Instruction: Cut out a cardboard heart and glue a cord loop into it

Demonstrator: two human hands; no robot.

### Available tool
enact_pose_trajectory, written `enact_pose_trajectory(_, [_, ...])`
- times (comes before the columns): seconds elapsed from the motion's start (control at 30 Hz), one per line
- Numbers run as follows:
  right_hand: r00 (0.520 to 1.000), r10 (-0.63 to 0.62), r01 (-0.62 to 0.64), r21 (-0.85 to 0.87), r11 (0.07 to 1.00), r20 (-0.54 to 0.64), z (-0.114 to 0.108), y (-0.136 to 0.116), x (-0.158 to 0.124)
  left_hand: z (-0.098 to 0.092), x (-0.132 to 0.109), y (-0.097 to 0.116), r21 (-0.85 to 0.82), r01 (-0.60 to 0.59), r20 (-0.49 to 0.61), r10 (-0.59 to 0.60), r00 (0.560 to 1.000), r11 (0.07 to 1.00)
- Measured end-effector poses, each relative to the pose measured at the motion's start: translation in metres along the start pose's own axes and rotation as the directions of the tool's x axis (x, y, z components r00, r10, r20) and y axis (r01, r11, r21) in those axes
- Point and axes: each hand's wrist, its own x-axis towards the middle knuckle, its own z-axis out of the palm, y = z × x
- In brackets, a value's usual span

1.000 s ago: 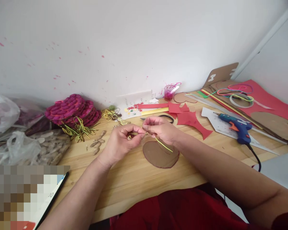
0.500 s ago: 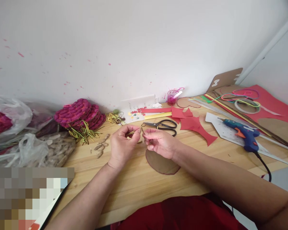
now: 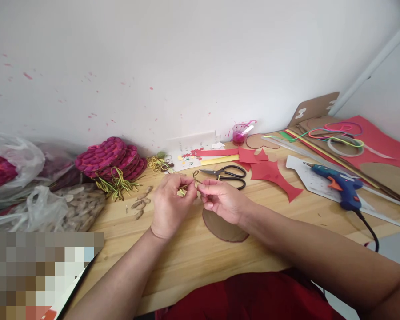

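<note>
Between my two hands is a thin olive-brown cord (image 3: 196, 174), bent into a small loop that stands up above the fingertips. My left hand (image 3: 173, 200) pinches it between thumb and forefinger, with more of the cord partly hidden behind the fingers. Opposite, my right hand (image 3: 222, 198) pinches the cord too, its fingertips close to the left ones. Below the right hand lies a round brown cardboard piece (image 3: 225, 227), partly covered by the wrist. Just beyond the hands rest black-handled scissors (image 3: 231, 173), blades toward the left.
Left are peanuts (image 3: 142, 203), plastic bags (image 3: 50, 206) and a stack of magenta discs (image 3: 110, 155) with yellow-green cords (image 3: 118, 184). Red paper scraps (image 3: 273, 175) lie behind the scissors, near a pink-stained cup (image 3: 240, 134). A blue glue gun (image 3: 343, 186) sits at right.
The cord's loop has shifted slightly left and now stands above the fingertips. Both hands keep pinching close together, with the fingers slightly repositioned.
</note>
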Motion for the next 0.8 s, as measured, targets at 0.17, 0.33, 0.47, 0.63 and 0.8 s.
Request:
enact_pose_trajectory(0.17, [1.0,-0.013,0.014,0.021,1.0,-0.024,0.002,0.003,0.0,-0.003,0.002,-0.001,0.074,-0.127,0.015,0.126,0.992,0.989])
enact_pose_trajectory(0.33, [0.995,-0.09,0.086,-0.093,0.992,-0.036,0.001,0.006,0.001,-0.005,0.003,-0.001,0.24,-0.347,0.146,0.32,0.936,0.906])
enact_pose_trajectory(0.47, [0.942,-0.335,0.295,-0.477,0.828,0.002,-0.004,0.002,0.001,-0.008,0.003,-0.002,0.255,-0.423,0.246,0.365,0.898,0.87])
enact_pose_trajectory(0.63, [0.692,-0.64,0.551,-0.816,0.172,0.332,-0.009,-0.013,-0.004,-0.016,0.01,-0.005,0.154,-0.469,0.364,0.392,0.845,0.87])
enact_pose_trajectory(0.8, [0.691,-0.585,0.589,-0.8,0.116,0.424,-0.012,-0.027,-0.005,-0.023,0.017,-0.009,-0.102,-0.395,0.386,0.403,0.83,0.913])
